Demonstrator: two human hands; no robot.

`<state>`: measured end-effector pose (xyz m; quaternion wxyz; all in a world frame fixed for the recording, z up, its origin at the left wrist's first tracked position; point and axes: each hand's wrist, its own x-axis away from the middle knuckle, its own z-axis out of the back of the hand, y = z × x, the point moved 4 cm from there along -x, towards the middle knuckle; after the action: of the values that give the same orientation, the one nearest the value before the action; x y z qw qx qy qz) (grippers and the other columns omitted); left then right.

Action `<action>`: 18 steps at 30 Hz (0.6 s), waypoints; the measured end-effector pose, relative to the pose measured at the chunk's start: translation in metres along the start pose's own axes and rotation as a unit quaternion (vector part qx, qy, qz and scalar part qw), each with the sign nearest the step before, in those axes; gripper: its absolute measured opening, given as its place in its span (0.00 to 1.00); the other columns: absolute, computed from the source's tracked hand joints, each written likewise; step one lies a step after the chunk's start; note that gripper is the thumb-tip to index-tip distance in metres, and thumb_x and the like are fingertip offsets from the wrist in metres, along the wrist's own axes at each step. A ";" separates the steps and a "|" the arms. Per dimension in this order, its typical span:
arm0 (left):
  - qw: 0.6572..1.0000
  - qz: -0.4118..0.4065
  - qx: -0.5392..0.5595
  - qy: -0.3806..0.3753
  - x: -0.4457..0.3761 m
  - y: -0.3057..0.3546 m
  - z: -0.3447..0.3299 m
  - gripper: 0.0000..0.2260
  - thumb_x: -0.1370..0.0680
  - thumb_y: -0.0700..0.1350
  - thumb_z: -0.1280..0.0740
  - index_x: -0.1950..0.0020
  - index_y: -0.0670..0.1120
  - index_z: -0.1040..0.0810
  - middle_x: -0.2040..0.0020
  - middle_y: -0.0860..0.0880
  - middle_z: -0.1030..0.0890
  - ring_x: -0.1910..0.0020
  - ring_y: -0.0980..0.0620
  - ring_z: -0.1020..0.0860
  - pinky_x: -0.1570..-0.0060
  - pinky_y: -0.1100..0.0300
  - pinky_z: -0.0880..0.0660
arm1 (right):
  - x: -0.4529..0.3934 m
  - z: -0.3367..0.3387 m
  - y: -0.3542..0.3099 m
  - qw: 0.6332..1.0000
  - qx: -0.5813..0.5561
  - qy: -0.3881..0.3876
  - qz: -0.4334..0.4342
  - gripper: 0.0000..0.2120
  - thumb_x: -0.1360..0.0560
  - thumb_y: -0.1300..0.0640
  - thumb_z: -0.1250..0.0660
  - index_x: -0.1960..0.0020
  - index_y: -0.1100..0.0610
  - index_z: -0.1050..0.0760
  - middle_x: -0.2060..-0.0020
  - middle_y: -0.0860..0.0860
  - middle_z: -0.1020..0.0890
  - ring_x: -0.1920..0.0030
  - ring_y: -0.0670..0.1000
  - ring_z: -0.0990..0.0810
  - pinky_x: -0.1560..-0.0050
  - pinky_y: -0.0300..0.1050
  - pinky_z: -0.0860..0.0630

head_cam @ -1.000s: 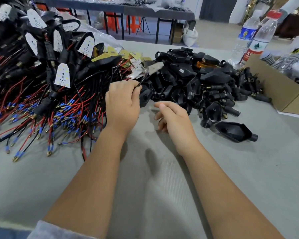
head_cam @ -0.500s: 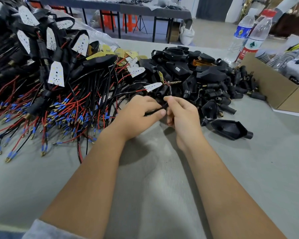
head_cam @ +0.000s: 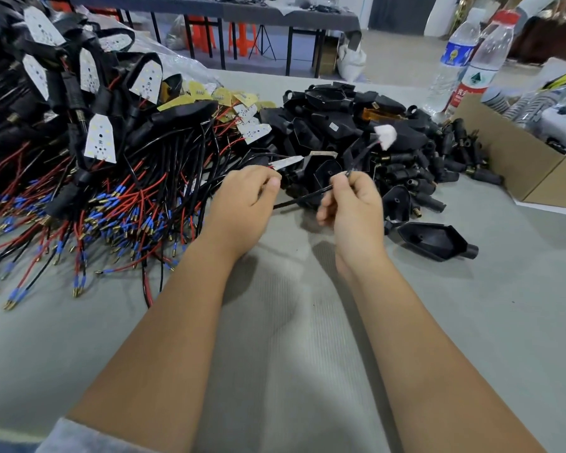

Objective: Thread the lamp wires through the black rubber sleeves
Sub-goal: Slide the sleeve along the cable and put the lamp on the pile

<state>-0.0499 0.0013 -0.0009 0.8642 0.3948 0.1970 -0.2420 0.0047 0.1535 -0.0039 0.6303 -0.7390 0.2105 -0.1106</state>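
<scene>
Two hands are working above the grey table [head_cam: 471, 322]. The right hand [head_cam: 356, 207] is pinching one black lamp wire [head_cam: 360, 156] between thumb and forefinger; beyond those fingers the wire is rising to a single white LED board [head_cam: 385, 136], blurred, and toward the left hand it is trailing low. The left hand [head_cam: 242, 204] is curling its fingers, thumb pressing the forefinger; whether it is gripping anything I cannot tell. Beyond the fingertips is lying one heap of black rubber sleeves [head_cam: 356, 125], too many to count; left of the left hand, one heap of wired lamps [head_cam: 79, 158]. Two water bottles [head_cam: 477, 60] are standing far right beside one cardboard box [head_cam: 520, 158].

Half a second ago the hands were touching; now they are standing apart, the board lifted right.

Nearer than the wrists, bare cloth is running to the table's near edge.
</scene>
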 end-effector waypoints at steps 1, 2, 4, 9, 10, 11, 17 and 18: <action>1.000 0.003 -0.009 -0.001 0.001 0.000 0.001 0.13 0.19 0.46 0.42 0.47 0.45 0.19 0.52 0.49 0.18 0.50 0.49 0.24 0.47 0.49 0.28 | -0.001 0.005 -0.002 0.999 -0.009 0.028 0.016 0.08 0.16 0.58 0.43 0.54 0.54 0.30 0.72 0.46 0.27 0.73 0.44 0.29 0.71 0.37 0.29; 1.000 0.007 -0.007 -0.003 0.002 0.000 0.002 0.12 0.20 0.47 0.41 0.49 0.47 0.19 0.55 0.51 0.18 0.53 0.51 0.23 0.50 0.49 0.26 | -0.003 0.010 -0.005 0.998 -0.015 0.054 0.034 0.08 0.16 0.58 0.43 0.53 0.54 0.30 0.72 0.45 0.27 0.73 0.44 0.29 0.70 0.37 0.29; 1.000 0.014 0.007 -0.021 0.004 0.002 0.002 0.10 0.22 0.48 0.39 0.51 0.50 0.19 0.61 0.52 0.19 0.59 0.54 0.23 0.54 0.51 0.25 | -0.005 0.019 -0.010 0.992 -0.031 0.098 0.070 0.08 0.16 0.57 0.44 0.53 0.52 0.31 0.72 0.44 0.28 0.72 0.45 0.28 0.68 0.39 0.29; 0.997 0.009 -0.028 -0.074 0.003 -0.001 -0.008 0.08 0.24 0.44 0.34 0.49 0.53 0.18 0.61 0.59 0.21 0.59 0.60 0.24 0.57 0.63 0.28 | -0.010 0.038 -0.017 0.975 -0.121 0.161 0.090 0.09 0.17 0.57 0.42 0.56 0.53 0.32 0.73 0.46 0.28 0.73 0.47 0.28 0.69 0.41 0.29; 0.997 0.006 -0.031 -0.077 0.003 -0.002 -0.009 0.08 0.24 0.44 0.34 0.49 0.53 0.18 0.59 0.59 0.20 0.57 0.60 0.24 0.56 0.63 0.29 | -0.011 0.040 -0.016 0.974 -0.144 0.158 0.076 0.09 0.17 0.58 0.40 0.57 0.53 0.32 0.73 0.46 0.28 0.73 0.47 0.29 0.69 0.41 0.29; 0.996 0.002 -0.033 -0.080 0.003 -0.002 -0.010 0.08 0.24 0.44 0.34 0.48 0.52 0.17 0.56 0.57 0.19 0.56 0.59 0.25 0.54 0.62 0.28 | -0.012 0.041 -0.015 0.973 -0.167 0.149 0.058 0.09 0.18 0.59 0.39 0.58 0.54 0.32 0.73 0.47 0.28 0.73 0.47 0.29 0.70 0.40 0.30; 0.998 0.011 -0.012 -0.068 0.001 -0.002 -0.012 0.05 0.21 0.46 0.36 0.51 0.55 0.21 0.60 0.62 0.22 0.59 0.62 0.25 0.58 0.59 0.30 | -0.010 0.023 -0.005 0.983 -0.175 0.044 -0.045 0.10 0.21 0.62 0.35 0.60 0.56 0.29 0.73 0.50 0.29 0.74 0.47 0.31 0.71 0.39 0.33; 0.998 0.008 -0.001 -0.069 0.001 -0.001 -0.013 0.05 0.21 0.46 0.36 0.52 0.55 0.22 0.60 0.62 0.21 0.59 0.62 0.25 0.57 0.58 0.29 | -0.008 0.018 -0.004 0.988 -0.147 0.022 -0.049 0.07 0.21 0.62 0.34 0.58 0.57 0.27 0.73 0.50 0.28 0.73 0.47 0.31 0.71 0.40 0.33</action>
<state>-0.0518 0.0102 -0.0096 0.8781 0.3776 0.1337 -0.2618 0.0059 0.1738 -0.0019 0.5038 -0.8306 0.2018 -0.1250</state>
